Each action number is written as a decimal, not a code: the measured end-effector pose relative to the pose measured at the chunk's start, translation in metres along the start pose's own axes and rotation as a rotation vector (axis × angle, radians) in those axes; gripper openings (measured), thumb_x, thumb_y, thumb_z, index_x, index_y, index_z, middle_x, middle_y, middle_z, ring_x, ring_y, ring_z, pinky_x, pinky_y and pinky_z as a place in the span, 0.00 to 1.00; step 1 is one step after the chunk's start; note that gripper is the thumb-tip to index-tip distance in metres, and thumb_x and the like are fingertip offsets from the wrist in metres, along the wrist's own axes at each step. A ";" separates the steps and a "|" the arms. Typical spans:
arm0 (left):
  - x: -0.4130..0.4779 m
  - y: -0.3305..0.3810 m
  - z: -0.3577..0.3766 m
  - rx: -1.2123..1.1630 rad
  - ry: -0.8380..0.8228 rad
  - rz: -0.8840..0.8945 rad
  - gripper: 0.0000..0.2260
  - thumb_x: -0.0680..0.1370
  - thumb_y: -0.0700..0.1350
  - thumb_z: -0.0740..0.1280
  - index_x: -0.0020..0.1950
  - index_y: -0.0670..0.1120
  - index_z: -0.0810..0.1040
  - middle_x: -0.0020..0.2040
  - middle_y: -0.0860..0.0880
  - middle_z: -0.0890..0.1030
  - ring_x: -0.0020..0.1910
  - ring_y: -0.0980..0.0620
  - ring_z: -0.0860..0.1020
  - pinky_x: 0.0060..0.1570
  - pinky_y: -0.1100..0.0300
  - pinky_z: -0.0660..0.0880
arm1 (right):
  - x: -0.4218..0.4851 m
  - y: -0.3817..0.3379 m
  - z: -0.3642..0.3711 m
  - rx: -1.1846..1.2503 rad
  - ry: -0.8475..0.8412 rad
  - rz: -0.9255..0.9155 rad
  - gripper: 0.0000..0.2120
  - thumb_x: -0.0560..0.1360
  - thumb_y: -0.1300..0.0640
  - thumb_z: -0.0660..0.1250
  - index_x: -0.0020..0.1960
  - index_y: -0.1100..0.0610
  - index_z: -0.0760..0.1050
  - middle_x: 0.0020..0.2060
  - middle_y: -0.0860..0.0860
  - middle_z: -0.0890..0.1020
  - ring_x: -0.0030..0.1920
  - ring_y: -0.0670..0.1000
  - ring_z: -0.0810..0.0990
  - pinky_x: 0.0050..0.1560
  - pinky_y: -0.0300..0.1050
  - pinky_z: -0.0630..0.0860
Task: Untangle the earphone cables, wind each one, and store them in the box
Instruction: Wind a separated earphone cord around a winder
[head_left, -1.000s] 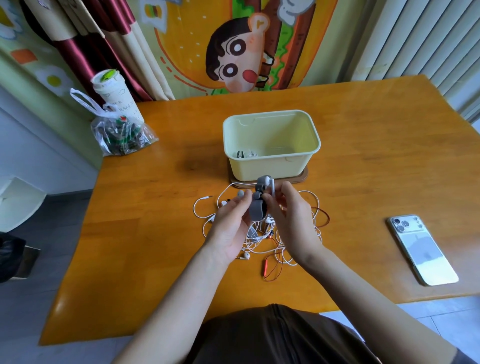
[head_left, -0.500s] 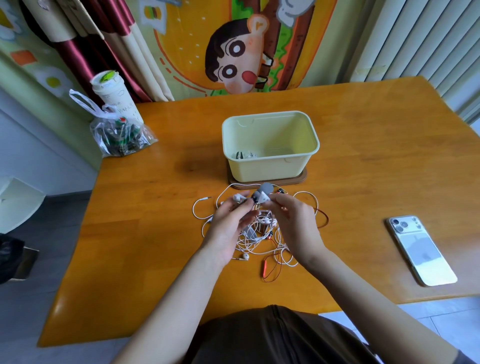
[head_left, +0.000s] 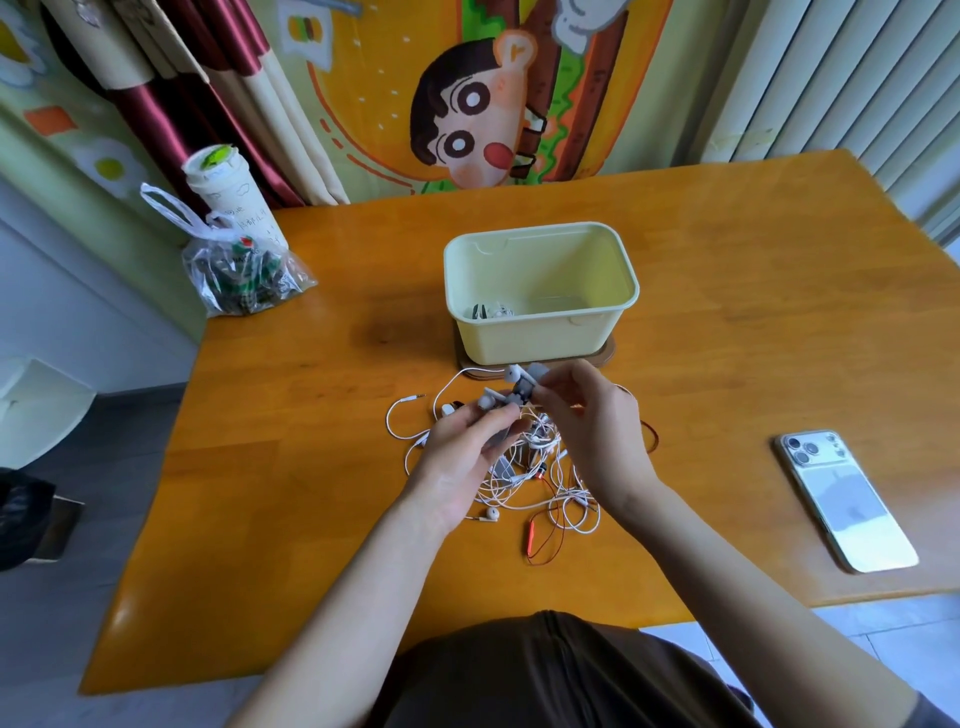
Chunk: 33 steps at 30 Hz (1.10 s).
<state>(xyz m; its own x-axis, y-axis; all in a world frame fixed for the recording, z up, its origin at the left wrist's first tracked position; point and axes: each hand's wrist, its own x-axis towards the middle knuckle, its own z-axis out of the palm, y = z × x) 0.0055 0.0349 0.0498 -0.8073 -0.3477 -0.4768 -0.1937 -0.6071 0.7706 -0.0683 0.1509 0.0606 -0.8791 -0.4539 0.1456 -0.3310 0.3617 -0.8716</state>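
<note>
A tangle of white and red earphone cables (head_left: 540, 488) lies on the wooden table in front of the pale yellow box (head_left: 540, 338). Just above the tangle, both hands hold a small wound white earphone bundle (head_left: 514, 387) with its earbuds sticking out. My left hand (head_left: 462, 457) pinches its lower left end. My right hand (head_left: 592, 426) pinches its upper right part. A wound earphone (head_left: 491, 310) lies inside the box at its front left corner.
A phone (head_left: 844, 499) lies face down at the table's right. A plastic bag (head_left: 244, 270) and a white cup (head_left: 228, 192) stand at the far left corner. A brown wooden lid (head_left: 605, 356) lies under the box. A white plug (head_left: 410, 399) trails out left of the tangle.
The bundle, held upright in front of the box a second ago, has been lowered and turned sideways. Both hands have come down closer to the tangle.
</note>
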 end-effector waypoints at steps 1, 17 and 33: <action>0.000 0.000 -0.002 0.036 -0.005 0.000 0.05 0.77 0.35 0.65 0.48 0.42 0.80 0.43 0.48 0.83 0.47 0.52 0.80 0.55 0.58 0.75 | 0.000 0.000 -0.001 -0.008 0.008 -0.008 0.03 0.74 0.61 0.69 0.46 0.55 0.76 0.36 0.43 0.80 0.38 0.40 0.79 0.38 0.27 0.71; 0.005 0.001 -0.012 0.619 -0.093 0.210 0.18 0.72 0.36 0.72 0.59 0.49 0.77 0.53 0.47 0.83 0.52 0.50 0.81 0.47 0.61 0.79 | -0.006 0.005 0.000 -0.029 0.022 0.003 0.03 0.74 0.59 0.69 0.44 0.52 0.78 0.37 0.39 0.79 0.41 0.34 0.78 0.41 0.24 0.70; 0.004 0.000 -0.005 0.208 -0.013 -0.037 0.11 0.79 0.48 0.65 0.57 0.43 0.77 0.46 0.45 0.82 0.50 0.43 0.81 0.40 0.51 0.81 | -0.015 0.004 0.008 -0.098 -0.032 -0.176 0.09 0.74 0.64 0.68 0.52 0.57 0.82 0.43 0.47 0.76 0.44 0.36 0.75 0.45 0.23 0.70</action>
<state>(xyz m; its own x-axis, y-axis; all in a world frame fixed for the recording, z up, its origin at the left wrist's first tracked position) 0.0049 0.0297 0.0458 -0.8045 -0.3172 -0.5021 -0.3335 -0.4583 0.8239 -0.0534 0.1529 0.0515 -0.7938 -0.5423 0.2752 -0.5118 0.3512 -0.7841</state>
